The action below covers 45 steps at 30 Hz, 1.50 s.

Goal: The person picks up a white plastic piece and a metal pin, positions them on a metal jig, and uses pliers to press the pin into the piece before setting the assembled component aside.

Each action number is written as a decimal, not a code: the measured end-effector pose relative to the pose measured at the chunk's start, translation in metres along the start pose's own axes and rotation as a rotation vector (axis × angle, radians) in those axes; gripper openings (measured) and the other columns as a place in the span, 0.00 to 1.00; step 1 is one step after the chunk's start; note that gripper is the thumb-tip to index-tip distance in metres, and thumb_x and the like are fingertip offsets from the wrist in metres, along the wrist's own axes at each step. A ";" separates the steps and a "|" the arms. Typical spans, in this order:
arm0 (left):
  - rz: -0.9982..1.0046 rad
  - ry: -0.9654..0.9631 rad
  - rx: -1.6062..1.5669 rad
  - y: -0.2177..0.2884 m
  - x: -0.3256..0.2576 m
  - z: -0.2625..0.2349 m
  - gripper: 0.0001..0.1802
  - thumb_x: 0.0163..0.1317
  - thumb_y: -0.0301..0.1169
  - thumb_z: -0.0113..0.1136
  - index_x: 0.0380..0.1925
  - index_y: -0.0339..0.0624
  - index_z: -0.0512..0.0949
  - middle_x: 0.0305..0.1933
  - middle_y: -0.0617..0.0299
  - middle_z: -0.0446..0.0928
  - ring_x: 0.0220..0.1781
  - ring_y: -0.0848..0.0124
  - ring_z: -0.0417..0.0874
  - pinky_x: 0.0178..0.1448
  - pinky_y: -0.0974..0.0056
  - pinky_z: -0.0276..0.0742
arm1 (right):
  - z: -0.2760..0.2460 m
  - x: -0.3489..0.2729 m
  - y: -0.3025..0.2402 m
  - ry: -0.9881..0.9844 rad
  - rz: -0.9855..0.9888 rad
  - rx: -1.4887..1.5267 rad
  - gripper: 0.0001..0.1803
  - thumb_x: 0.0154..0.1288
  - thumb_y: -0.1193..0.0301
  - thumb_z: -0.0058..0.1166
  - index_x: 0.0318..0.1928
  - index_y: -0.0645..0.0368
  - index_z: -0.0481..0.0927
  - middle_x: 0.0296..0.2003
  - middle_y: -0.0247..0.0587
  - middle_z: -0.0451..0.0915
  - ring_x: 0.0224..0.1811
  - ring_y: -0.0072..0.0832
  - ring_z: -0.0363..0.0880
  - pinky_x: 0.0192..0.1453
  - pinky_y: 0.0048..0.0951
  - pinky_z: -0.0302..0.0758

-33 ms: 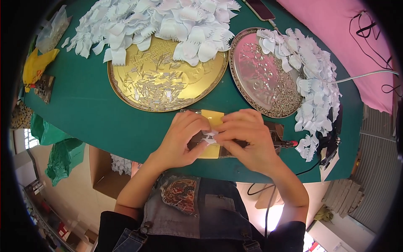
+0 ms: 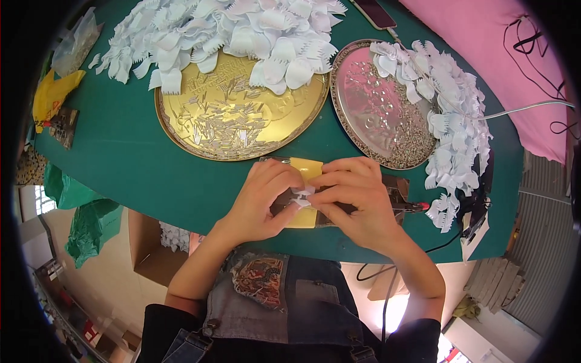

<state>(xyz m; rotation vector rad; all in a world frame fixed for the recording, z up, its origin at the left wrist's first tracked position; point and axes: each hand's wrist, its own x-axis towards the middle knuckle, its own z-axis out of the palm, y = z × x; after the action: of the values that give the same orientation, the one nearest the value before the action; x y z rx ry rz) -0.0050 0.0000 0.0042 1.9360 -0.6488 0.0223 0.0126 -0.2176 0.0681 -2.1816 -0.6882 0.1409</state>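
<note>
A small white piece with notched edges (image 2: 302, 197) is pinched between my two hands, over a yellow strip (image 2: 307, 221) on a dark board at the table's near edge. My left hand (image 2: 261, 198) has its thumb and fingers closed on the piece's left side. From the other side, the fingertips of my right hand (image 2: 361, 202) press together at its right end. Fingers cover much of the piece, so its full shape is hidden. Just beyond my hands lies a round gold tray (image 2: 296, 118) with many thin silvery pins scattered on it.
A heap of white toothed pieces (image 2: 242, 30) overlaps the gold tray's far side. Right of it is a silver oval tray (image 2: 369, 91) with tiny shiny parts; more white pieces (image 2: 457, 115) lie beyond. A phone (image 2: 376, 13) trails a white cable. A cardboard box (image 2: 142, 248) stands below left.
The fingers of my right hand have shifted very slightly at the white piece. My left hand and everything else stay in place.
</note>
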 end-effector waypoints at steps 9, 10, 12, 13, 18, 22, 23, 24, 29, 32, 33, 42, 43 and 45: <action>0.010 0.004 -0.006 0.000 0.000 0.000 0.17 0.50 0.25 0.67 0.41 0.41 0.74 0.44 0.57 0.78 0.47 0.57 0.76 0.55 0.55 0.66 | 0.013 -0.016 -0.010 0.136 -0.051 -0.323 0.07 0.52 0.72 0.70 0.34 0.52 0.87 0.42 0.30 0.85 0.54 0.31 0.77 0.61 0.41 0.60; 0.008 0.001 -0.003 0.001 0.000 0.000 0.17 0.50 0.25 0.67 0.41 0.41 0.74 0.44 0.57 0.78 0.47 0.57 0.76 0.55 0.55 0.66 | 0.013 -0.017 -0.011 0.130 -0.052 -0.347 0.08 0.52 0.72 0.69 0.35 0.53 0.87 0.42 0.31 0.84 0.54 0.31 0.77 0.62 0.42 0.61; 0.012 0.005 0.000 0.000 0.000 0.000 0.17 0.50 0.25 0.67 0.40 0.41 0.74 0.44 0.57 0.78 0.47 0.57 0.76 0.55 0.55 0.66 | 0.012 -0.018 -0.013 0.126 -0.050 -0.374 0.09 0.53 0.72 0.69 0.36 0.54 0.86 0.43 0.31 0.84 0.55 0.31 0.76 0.62 0.43 0.61; 0.013 0.010 0.006 0.000 0.000 0.001 0.17 0.50 0.24 0.67 0.40 0.41 0.74 0.44 0.57 0.78 0.47 0.57 0.77 0.55 0.56 0.66 | 0.012 -0.018 -0.014 0.102 -0.066 -0.402 0.09 0.53 0.71 0.69 0.37 0.54 0.86 0.43 0.32 0.84 0.55 0.31 0.76 0.63 0.44 0.61; -0.002 0.003 0.004 -0.002 -0.002 0.002 0.17 0.49 0.26 0.66 0.40 0.43 0.74 0.44 0.57 0.76 0.48 0.56 0.75 0.56 0.55 0.65 | -0.012 -0.006 0.000 0.105 -0.004 -0.358 0.13 0.56 0.67 0.67 0.41 0.59 0.84 0.44 0.39 0.83 0.52 0.36 0.78 0.60 0.43 0.68; -0.002 0.016 0.034 0.001 -0.001 0.001 0.14 0.52 0.24 0.66 0.39 0.41 0.75 0.42 0.58 0.79 0.47 0.58 0.77 0.55 0.57 0.67 | -0.060 0.010 0.069 0.248 0.127 -0.512 0.12 0.59 0.68 0.64 0.42 0.60 0.85 0.40 0.45 0.85 0.43 0.42 0.80 0.50 0.37 0.75; 0.004 0.014 0.031 0.001 0.001 0.001 0.14 0.52 0.24 0.66 0.39 0.41 0.75 0.42 0.58 0.79 0.47 0.58 0.77 0.55 0.57 0.67 | -0.070 0.014 0.081 0.252 0.130 -0.518 0.12 0.59 0.68 0.64 0.42 0.60 0.85 0.40 0.45 0.85 0.43 0.42 0.80 0.50 0.37 0.75; -0.002 0.009 0.028 0.001 0.001 0.001 0.14 0.52 0.24 0.66 0.39 0.41 0.75 0.42 0.58 0.79 0.47 0.58 0.77 0.55 0.57 0.67 | -0.077 0.019 0.092 0.238 0.234 -0.527 0.13 0.59 0.67 0.63 0.42 0.61 0.85 0.39 0.45 0.85 0.41 0.41 0.81 0.49 0.36 0.76; 0.000 0.004 0.016 -0.002 -0.001 0.003 0.16 0.50 0.27 0.67 0.39 0.43 0.74 0.43 0.57 0.76 0.47 0.57 0.75 0.55 0.56 0.65 | -0.085 0.046 0.120 0.231 0.363 -0.522 0.14 0.60 0.64 0.62 0.42 0.60 0.85 0.39 0.47 0.84 0.44 0.42 0.82 0.51 0.40 0.76; -0.010 0.008 0.010 -0.002 -0.001 0.003 0.16 0.50 0.27 0.67 0.39 0.43 0.74 0.43 0.57 0.76 0.47 0.57 0.75 0.55 0.56 0.66 | -0.085 0.057 0.130 0.195 0.391 -0.513 0.12 0.59 0.64 0.62 0.38 0.59 0.86 0.35 0.46 0.85 0.40 0.41 0.84 0.47 0.38 0.78; -0.005 0.009 0.014 -0.002 -0.001 0.003 0.16 0.50 0.27 0.67 0.39 0.43 0.74 0.42 0.57 0.76 0.47 0.57 0.75 0.55 0.56 0.66 | -0.085 0.058 0.132 0.197 0.401 -0.473 0.10 0.58 0.65 0.62 0.36 0.59 0.86 0.33 0.45 0.86 0.37 0.41 0.84 0.45 0.37 0.78; -0.005 0.007 0.017 -0.001 -0.001 0.002 0.16 0.50 0.27 0.67 0.39 0.43 0.74 0.42 0.57 0.76 0.47 0.57 0.75 0.54 0.56 0.66 | -0.102 0.052 0.130 0.230 0.530 -0.071 0.08 0.58 0.72 0.61 0.33 0.66 0.84 0.26 0.34 0.83 0.28 0.17 0.79 0.35 0.21 0.74; -0.003 0.005 0.014 -0.001 0.000 0.003 0.16 0.50 0.27 0.67 0.39 0.43 0.74 0.42 0.57 0.76 0.47 0.57 0.75 0.54 0.56 0.66 | -0.105 0.051 0.132 0.284 0.533 0.185 0.08 0.58 0.72 0.61 0.33 0.66 0.84 0.26 0.32 0.82 0.28 0.16 0.78 0.35 0.20 0.74; -0.003 0.005 0.017 -0.001 0.000 0.002 0.16 0.50 0.27 0.67 0.39 0.43 0.74 0.43 0.57 0.76 0.46 0.57 0.75 0.54 0.56 0.65 | -0.103 0.050 0.131 0.249 0.495 -0.019 0.08 0.59 0.72 0.61 0.34 0.66 0.84 0.26 0.31 0.83 0.28 0.15 0.77 0.35 0.20 0.73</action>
<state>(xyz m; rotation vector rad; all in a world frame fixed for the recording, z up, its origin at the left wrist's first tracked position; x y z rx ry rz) -0.0052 -0.0015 0.0019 1.9529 -0.6441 0.0314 0.1444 -0.3287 0.0448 -2.2975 -0.0025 0.1149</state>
